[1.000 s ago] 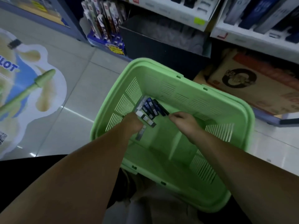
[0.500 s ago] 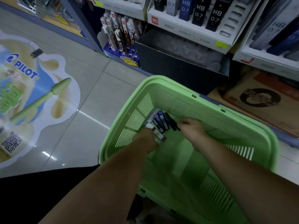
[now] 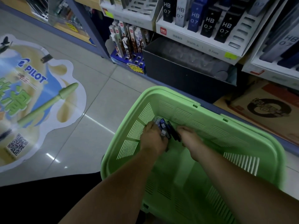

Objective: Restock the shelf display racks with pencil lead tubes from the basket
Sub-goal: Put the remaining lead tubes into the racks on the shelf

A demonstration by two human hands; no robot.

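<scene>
A green plastic basket (image 3: 210, 113) rests on my lap with a small pile of pencil lead tubes (image 3: 165, 128), blue, black and grey, in its far left corner. My left hand (image 3: 153, 139) lies over the pile with its fingers curled round several tubes. My right hand (image 3: 189, 138) reaches in beside it and its fingers pinch a black tube at the pile's right side. Above the basket a white display rack (image 3: 194, 41) holds upright HB 0.7 tubes, with open slots at its right end.
A second white rack (image 3: 275, 68) with tubes stands at the far right. Below the racks sit a black bin (image 3: 186, 73) and a brown carton (image 3: 267, 109). A blue stand of boxed pens (image 3: 129, 46) stands on the tiled floor (image 3: 90, 94), near a floor sticker.
The view has tilted up, bringing the racks into sight. Both hands have closed in on the pile of tubes in the basket corner.
</scene>
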